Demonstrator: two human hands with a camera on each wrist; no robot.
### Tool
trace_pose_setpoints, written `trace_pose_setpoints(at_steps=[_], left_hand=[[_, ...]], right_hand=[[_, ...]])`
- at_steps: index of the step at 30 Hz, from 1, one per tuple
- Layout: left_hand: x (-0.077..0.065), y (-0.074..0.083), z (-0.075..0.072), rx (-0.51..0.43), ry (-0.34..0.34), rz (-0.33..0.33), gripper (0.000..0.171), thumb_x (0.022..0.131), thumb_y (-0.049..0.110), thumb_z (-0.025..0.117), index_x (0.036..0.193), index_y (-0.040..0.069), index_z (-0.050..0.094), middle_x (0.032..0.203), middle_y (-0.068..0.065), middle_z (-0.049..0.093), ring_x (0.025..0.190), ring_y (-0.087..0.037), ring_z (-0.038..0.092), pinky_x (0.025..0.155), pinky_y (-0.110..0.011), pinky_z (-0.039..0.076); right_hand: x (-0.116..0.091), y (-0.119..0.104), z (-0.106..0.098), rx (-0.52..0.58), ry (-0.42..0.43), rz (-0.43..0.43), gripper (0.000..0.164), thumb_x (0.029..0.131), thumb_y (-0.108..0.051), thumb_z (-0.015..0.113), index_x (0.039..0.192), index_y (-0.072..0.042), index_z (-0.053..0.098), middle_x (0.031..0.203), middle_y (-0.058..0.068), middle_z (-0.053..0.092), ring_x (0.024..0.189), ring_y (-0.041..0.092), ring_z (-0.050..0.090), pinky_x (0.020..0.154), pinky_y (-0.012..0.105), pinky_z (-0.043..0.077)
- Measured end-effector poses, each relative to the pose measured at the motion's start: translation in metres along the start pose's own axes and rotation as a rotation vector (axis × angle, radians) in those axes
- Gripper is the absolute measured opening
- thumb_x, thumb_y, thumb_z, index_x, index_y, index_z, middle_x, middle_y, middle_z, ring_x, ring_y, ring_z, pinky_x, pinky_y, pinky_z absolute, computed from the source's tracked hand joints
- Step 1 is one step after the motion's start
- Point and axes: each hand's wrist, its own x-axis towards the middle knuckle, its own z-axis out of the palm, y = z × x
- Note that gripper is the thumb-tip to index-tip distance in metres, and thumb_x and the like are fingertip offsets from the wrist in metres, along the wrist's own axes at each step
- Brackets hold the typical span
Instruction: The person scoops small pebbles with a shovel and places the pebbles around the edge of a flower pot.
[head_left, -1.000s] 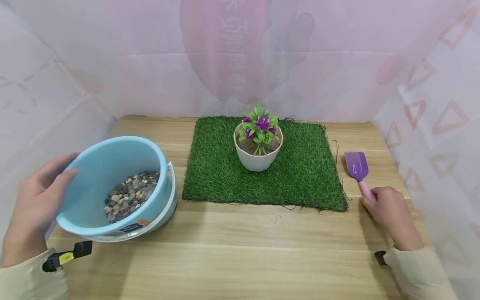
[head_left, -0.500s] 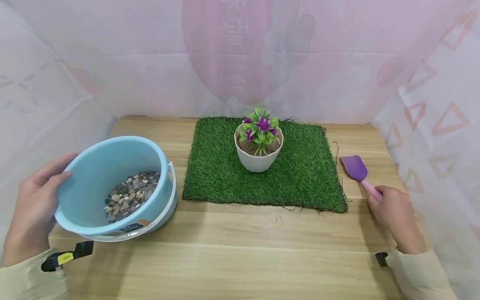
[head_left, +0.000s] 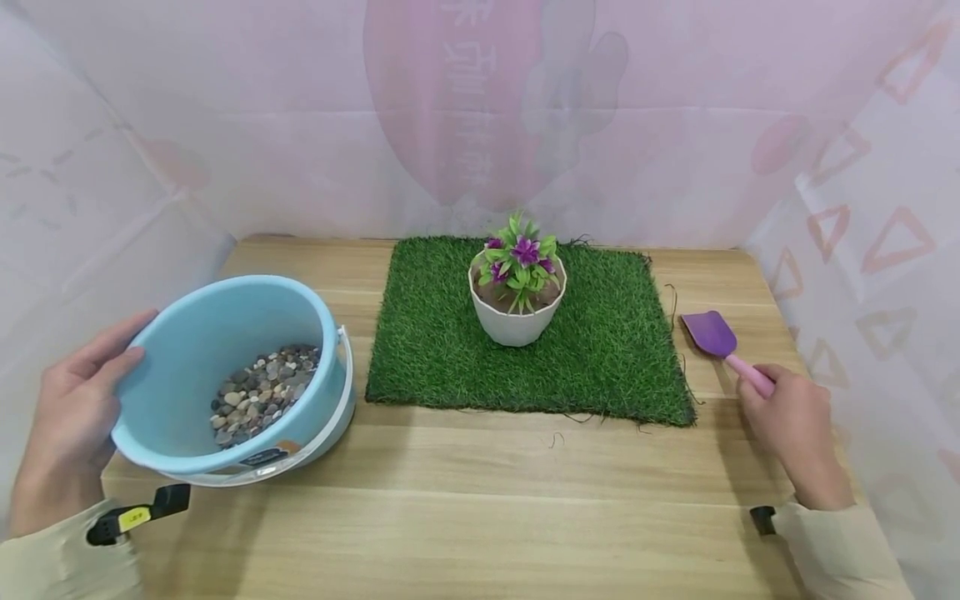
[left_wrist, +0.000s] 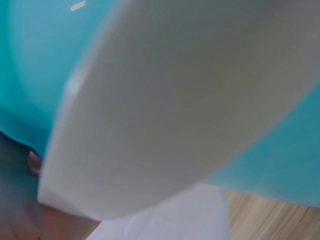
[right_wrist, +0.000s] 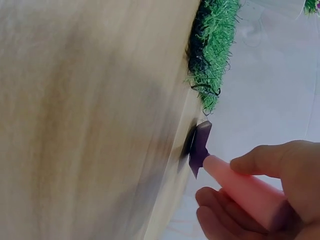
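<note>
At the left of the head view, my left hand (head_left: 71,421) grips the side of a light blue bucket (head_left: 168,358), thumb at the rim. The bucket leans with its mouth toward me, and a heap of small pebbles (head_left: 262,396) lies inside. Its white handle (left_wrist: 150,115) hangs down the front and fills much of the left wrist view. Over at the right, my right hand (head_left: 791,421) holds a toy shovel (head_left: 710,335) by its pink handle (right_wrist: 245,192), thumb on top and fingers curled beneath. The purple blade is low over the table, right of the grass mat.
A green artificial grass mat (head_left: 600,358) covers the back middle of the wooden table (head_left: 480,492). On it stands a white flowerpot (head_left: 516,325) with a purple-flowered plant (head_left: 525,258) in brown soil. White and pink printed cloth (head_left: 300,167) walls in the back and sides.
My right hand has lifted and turned the shovel, its blade now angled toward the mat and the handle swung right. My left hand and the bucket have barely moved.
</note>
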Motion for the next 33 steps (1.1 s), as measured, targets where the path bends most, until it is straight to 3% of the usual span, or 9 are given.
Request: trace_pose_setpoints(at_steps=[6, 12, 25, 33], left_hand=[[-0.003, -0.001, -0.001, -0.085, -0.029, 0.005, 0.045, 0.112, 0.021, 0.051, 0.157, 0.024, 0.052, 0.138, 0.013, 0.058, 0.088, 0.013, 0.068, 0.06, -0.013, 0.064], [-0.002, -0.006, -0.005, -0.312, -0.091, 0.025, 0.047, 0.111, 0.019, 0.056, 0.158, 0.019, 0.052, 0.136, 0.015, 0.061, 0.094, 0.006, 0.074, 0.065, -0.018, 0.067], [0.002, -0.013, -0.008, -0.474, -0.129, 0.038, 0.047, 0.11, 0.016, 0.057, 0.156, 0.017, 0.053, 0.134, 0.014, 0.068, 0.101, -0.001, 0.077, 0.072, -0.022, 0.068], [0.002, -0.013, -0.007, -0.503, -0.101, 0.004, 0.046, 0.109, 0.017, 0.06, 0.154, 0.018, 0.056, 0.136, 0.012, 0.068, 0.102, -0.001, 0.077, 0.073, -0.023, 0.068]], right_hand=[[0.001, -0.003, -0.001, 0.041, 0.019, 0.038, 0.041, 0.097, -0.018, 0.064, 0.125, 0.011, 0.071, 0.111, 0.037, 0.072, 0.091, 0.051, 0.07, 0.072, 0.057, 0.061], [0.001, -0.007, -0.003, 0.049, 0.076, 0.045, 0.039, 0.095, -0.018, 0.065, 0.122, 0.009, 0.073, 0.112, 0.037, 0.073, 0.097, 0.056, 0.071, 0.079, 0.064, 0.06], [0.001, -0.005, -0.005, 0.051, 0.106, 0.037, 0.036, 0.09, -0.017, 0.071, 0.118, 0.007, 0.076, 0.106, 0.034, 0.075, 0.093, 0.054, 0.073, 0.061, 0.023, 0.046], [0.002, -0.006, -0.006, 0.047, 0.106, 0.058, 0.036, 0.091, -0.018, 0.074, 0.117, 0.007, 0.077, 0.107, 0.034, 0.075, 0.097, 0.055, 0.072, 0.062, 0.016, 0.041]])
